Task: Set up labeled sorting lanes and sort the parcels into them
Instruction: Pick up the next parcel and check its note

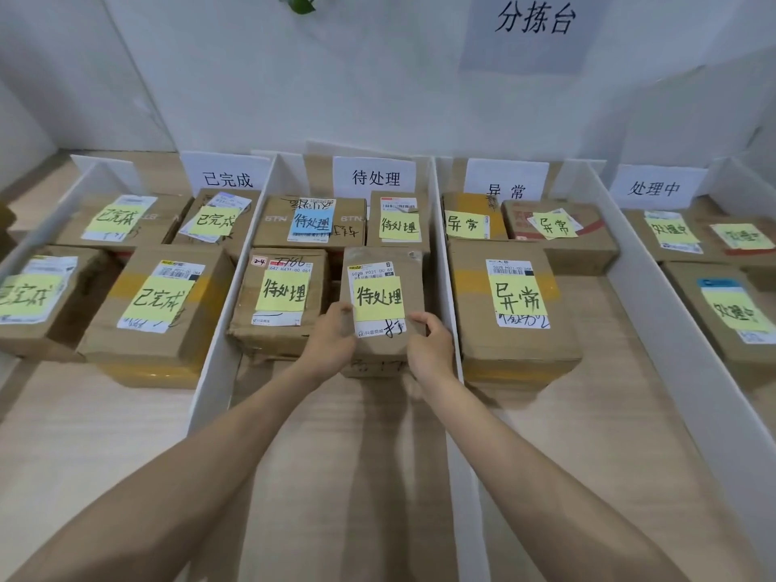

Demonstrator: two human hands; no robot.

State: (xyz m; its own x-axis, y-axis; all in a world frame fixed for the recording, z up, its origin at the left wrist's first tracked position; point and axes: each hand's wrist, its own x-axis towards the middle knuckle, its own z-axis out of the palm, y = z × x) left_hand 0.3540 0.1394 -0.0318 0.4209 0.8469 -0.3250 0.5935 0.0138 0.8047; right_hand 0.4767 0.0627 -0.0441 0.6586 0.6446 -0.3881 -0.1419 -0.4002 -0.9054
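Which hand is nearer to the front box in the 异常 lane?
Right. The right hand holds the parcel beside that box; the left hand holds its far side.

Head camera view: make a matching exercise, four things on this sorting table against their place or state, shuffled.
Things
1. brown cardboard parcel with blue sticky note
2. white paper sign reading 分拣台
3. brown cardboard parcel with red-printed top
4. front right brown cardboard parcel in the 待处理 lane

Place or state
A. on the wall
B. held between left grip and right grip
C. back of the 异常 lane
D. back left of the 待处理 lane

Pairs: 1-D, 2-A, 3-C, 4-B
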